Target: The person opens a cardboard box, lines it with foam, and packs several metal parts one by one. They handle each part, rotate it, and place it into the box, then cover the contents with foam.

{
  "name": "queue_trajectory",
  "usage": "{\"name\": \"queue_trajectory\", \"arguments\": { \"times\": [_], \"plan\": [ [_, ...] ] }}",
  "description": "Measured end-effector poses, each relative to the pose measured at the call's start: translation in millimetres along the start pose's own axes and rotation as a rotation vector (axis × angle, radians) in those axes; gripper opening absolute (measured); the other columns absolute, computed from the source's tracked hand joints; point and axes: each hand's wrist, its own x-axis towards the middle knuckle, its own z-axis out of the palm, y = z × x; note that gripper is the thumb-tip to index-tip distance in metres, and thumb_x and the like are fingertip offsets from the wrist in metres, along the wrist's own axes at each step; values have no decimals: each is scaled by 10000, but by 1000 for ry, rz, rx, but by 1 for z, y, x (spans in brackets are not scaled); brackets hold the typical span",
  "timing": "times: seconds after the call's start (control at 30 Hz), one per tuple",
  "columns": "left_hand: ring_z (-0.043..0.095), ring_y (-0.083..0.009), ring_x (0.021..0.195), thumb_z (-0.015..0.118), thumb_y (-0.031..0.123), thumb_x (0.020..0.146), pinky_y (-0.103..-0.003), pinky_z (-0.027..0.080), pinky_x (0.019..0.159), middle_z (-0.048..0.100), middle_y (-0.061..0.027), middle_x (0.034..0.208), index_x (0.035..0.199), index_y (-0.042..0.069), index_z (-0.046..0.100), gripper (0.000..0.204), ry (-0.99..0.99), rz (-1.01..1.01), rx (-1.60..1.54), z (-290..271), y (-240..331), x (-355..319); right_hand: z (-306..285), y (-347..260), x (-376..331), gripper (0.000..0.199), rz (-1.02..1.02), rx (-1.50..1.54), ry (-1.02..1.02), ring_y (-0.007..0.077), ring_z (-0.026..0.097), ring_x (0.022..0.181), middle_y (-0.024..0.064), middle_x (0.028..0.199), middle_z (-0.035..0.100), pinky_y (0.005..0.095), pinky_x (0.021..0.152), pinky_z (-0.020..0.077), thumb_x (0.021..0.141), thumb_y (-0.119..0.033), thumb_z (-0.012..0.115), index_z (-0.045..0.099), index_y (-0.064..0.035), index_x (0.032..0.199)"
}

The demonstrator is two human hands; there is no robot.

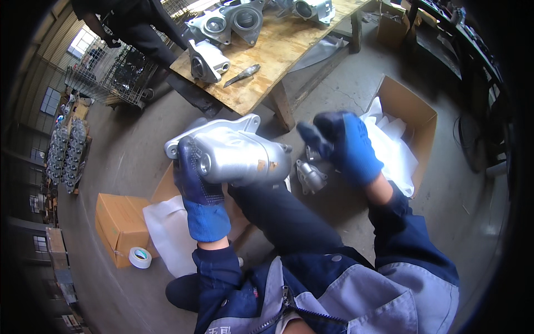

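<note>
My left hand (196, 186), in a blue glove with a dark coated palm, grips a silver cast-metal housing (247, 156) from its left side. The housing lies sideways above my lap, its flange with bolt lugs toward the far side. Brownish patches mark its rounded body. To the right, my right hand (347, 146) is raised in a matching glove, apart from the housing. Its fingers are partly curled and blurred by motion, so whether they hold something is unclear. Below that hand, a smaller silver casting (311, 177) sits on the floor.
Several metal housings (214, 28) and a knife (242, 75) lie on a plywood table (261, 92) ahead. An open carton (425, 119) with white sheets stands at right. A closed cardboard box (123, 222) and a tape roll (140, 258) are at left. Another person (142, 30) stands beyond.
</note>
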Motion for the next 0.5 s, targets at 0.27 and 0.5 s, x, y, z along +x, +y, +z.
{"name": "queue_trajectory", "arguments": {
  "times": [0.27,0.5],
  "plan": [
    [622,-316,1124,566,378,989,-433,523,967,594,-225,1261,1329,-80,516,572,85,77,190,16,3,-4,36,-26,-11,373,-463,104,243,346,630,893,151,982,663,440,774,483,763,-170,747,676,-89,1120],
    [642,-302,1089,631,332,961,-405,540,937,615,-219,1254,1301,-95,545,552,135,182,301,35,12,-17,43,-36,-9,284,-480,-85,191,338,591,865,132,917,617,441,740,463,731,-189,729,660,-94,990]
  ]
}}
